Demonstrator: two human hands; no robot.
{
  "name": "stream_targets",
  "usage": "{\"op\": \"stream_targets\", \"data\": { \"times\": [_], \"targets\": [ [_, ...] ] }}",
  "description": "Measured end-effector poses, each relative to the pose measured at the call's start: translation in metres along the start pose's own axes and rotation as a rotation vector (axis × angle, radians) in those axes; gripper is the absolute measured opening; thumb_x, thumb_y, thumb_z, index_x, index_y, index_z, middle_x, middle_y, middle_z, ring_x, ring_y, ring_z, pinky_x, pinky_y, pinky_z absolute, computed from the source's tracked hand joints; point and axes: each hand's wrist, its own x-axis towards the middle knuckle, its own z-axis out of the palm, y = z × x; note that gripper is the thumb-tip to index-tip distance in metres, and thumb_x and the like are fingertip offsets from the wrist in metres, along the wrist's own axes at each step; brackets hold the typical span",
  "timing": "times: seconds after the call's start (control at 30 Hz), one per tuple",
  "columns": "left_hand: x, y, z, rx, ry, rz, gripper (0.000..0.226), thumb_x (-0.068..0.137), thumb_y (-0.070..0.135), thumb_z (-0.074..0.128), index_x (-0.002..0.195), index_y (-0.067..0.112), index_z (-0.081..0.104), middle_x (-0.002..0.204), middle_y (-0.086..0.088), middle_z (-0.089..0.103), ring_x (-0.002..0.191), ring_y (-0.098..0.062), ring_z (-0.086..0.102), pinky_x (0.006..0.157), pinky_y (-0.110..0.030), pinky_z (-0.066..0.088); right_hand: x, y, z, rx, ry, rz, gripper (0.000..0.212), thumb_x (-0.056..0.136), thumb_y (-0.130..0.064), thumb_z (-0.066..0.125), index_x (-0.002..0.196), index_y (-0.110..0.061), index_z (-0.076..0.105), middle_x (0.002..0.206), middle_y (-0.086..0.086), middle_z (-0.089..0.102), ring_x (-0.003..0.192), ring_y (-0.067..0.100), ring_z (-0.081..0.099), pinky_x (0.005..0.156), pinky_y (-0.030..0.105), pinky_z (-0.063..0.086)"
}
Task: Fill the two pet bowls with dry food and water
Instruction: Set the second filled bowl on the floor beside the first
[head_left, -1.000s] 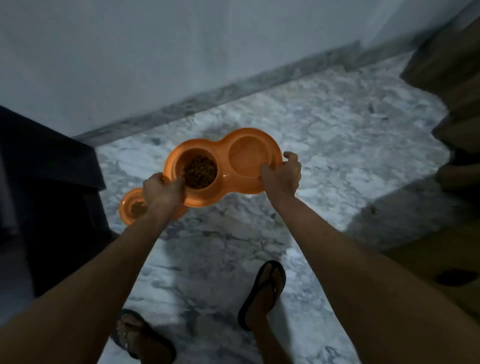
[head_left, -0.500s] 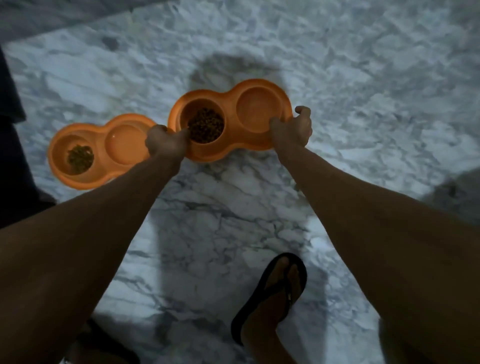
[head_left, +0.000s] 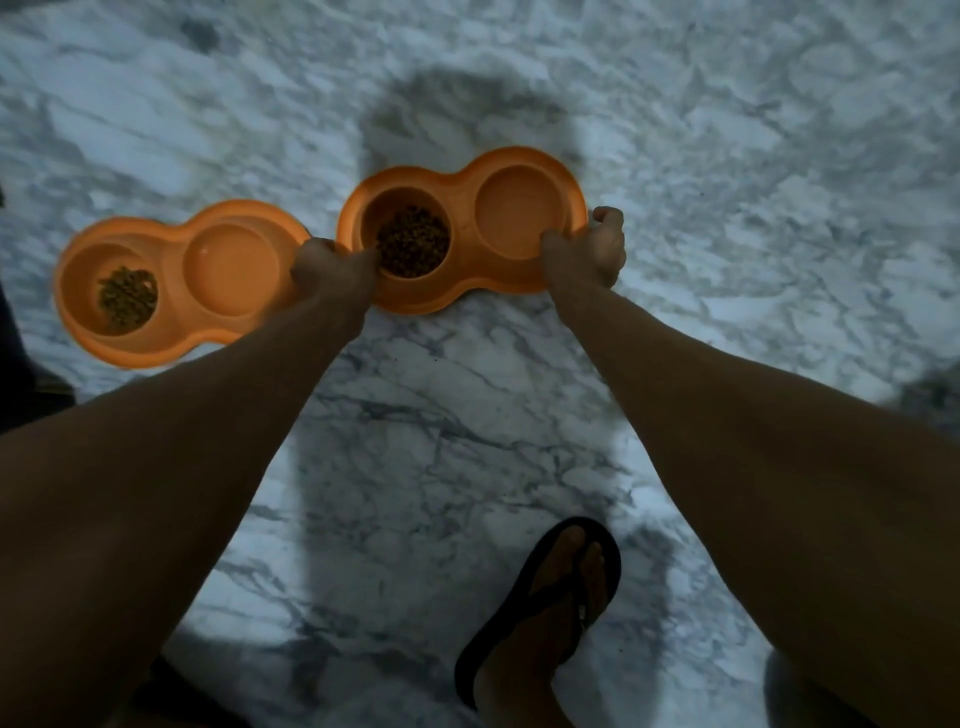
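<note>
I hold an orange double pet bowl (head_left: 457, 192) by both ends, low over the marble floor. My left hand (head_left: 332, 267) grips its left rim and my right hand (head_left: 592, 249) grips its right rim. Its left cup holds brown dry food (head_left: 413, 241); its right cup (head_left: 519, 213) looks smooth and orange, and I cannot tell whether there is water in it. A second orange double bowl (head_left: 176, 234) lies on the floor just to the left, with a little dry food (head_left: 127, 299) in its left cup and a plain orange right cup (head_left: 234, 270).
White and grey marble floor (head_left: 727, 208) spreads all around. My right foot in a black flip-flop (head_left: 545, 597) stands at the bottom centre. A dark piece of furniture (head_left: 15, 374) borders the left edge beside the second bowl.
The bowl in my hands has gone down toward the floor, to the right of the second bowl. The view has tilted down, so the wall is out of sight.
</note>
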Motion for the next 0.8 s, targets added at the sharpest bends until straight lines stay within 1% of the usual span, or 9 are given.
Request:
{"op": "stream_targets", "data": {
  "times": [0.1,0.17,0.27,0.43,0.53,0.63,0.7,0.8],
  "targets": [
    [0.001,-0.001,0.002,-0.009,-0.006,0.004,0.038,0.077,0.020,0.074,0.061,0.018,0.040,0.069,-0.006,0.051,0.071,-0.025,0.059,0.073,-0.053,0.058,0.001,0.001,0.000,-0.006,0.004,-0.007,0.060,0.073,-0.019,0.067,0.129,-0.016,0.045,0.123,0.006,0.056,0.108,0.027,0.060,0.089,0.044,0.055],
    [0.001,-0.001,0.004,-0.019,0.000,0.007,0.037,0.078,0.019,0.073,0.061,0.018,0.040,0.074,-0.009,0.052,0.072,-0.025,0.058,0.074,-0.053,0.058,0.002,0.001,0.000,-0.011,0.008,-0.009,0.058,0.074,-0.018,0.067,0.128,-0.016,0.046,0.122,0.006,0.056,0.106,0.026,0.060,0.088,0.043,0.056],
    [0.002,-0.002,0.006,-0.017,0.001,0.011,0.035,0.080,0.019,0.071,0.063,0.018,0.041,0.074,-0.008,0.053,0.074,-0.025,0.059,0.077,-0.052,0.059,0.002,0.001,0.001,-0.017,0.014,-0.011,0.058,0.074,-0.018,0.067,0.128,-0.015,0.046,0.122,0.007,0.057,0.105,0.026,0.061,0.087,0.044,0.056],
    [0.003,-0.004,0.007,-0.016,-0.003,0.020,0.029,0.081,0.020,0.070,0.068,0.016,0.045,0.080,-0.012,0.056,0.074,-0.024,0.058,0.072,-0.048,0.058,0.002,0.005,0.003,-0.036,0.025,-0.011,0.055,0.076,-0.019,0.067,0.126,-0.014,0.046,0.120,0.008,0.058,0.105,0.027,0.061,0.087,0.044,0.056],
    [0.003,-0.005,0.009,-0.025,-0.009,0.031,0.027,0.082,0.017,0.069,0.070,0.013,0.045,0.077,-0.010,0.053,0.072,-0.023,0.055,0.065,-0.039,0.053,0.002,0.006,0.003,-0.045,0.024,-0.018,0.056,0.077,-0.020,0.068,0.128,-0.014,0.046,0.121,0.008,0.058,0.105,0.027,0.061,0.086,0.042,0.056],
    [0.006,-0.007,0.010,-0.037,-0.033,0.020,0.034,0.085,0.016,0.069,0.066,0.016,0.041,0.068,-0.004,0.047,0.070,-0.022,0.053,0.063,-0.036,0.047,0.002,0.006,0.002,-0.053,0.013,-0.008,0.055,0.078,-0.020,0.068,0.128,-0.013,0.045,0.121,0.009,0.057,0.104,0.026,0.061,0.085,0.041,0.056],
    [0.006,-0.006,0.009,-0.027,-0.059,0.005,0.037,0.086,0.021,0.070,0.066,0.017,0.040,0.066,-0.003,0.045,0.069,-0.022,0.051,0.062,-0.035,0.045,0.001,0.004,0.000,-0.053,-0.010,0.003,0.052,0.080,-0.020,0.066,0.127,-0.011,0.045,0.120,0.009,0.057,0.103,0.027,0.062,0.083,0.041,0.057],
    [-0.003,0.002,0.000,-0.050,-0.088,-0.012,0.043,0.087,0.030,0.071,0.064,0.016,0.038,0.063,-0.001,0.038,0.056,-0.017,0.042,0.053,-0.031,0.037,-0.006,-0.001,-0.009,-0.059,-0.047,0.006,0.053,0.082,-0.023,0.066,0.128,-0.009,0.043,0.126,0.011,0.054,0.099,0.022,0.058,0.076,0.035,0.054]
  ]
}}
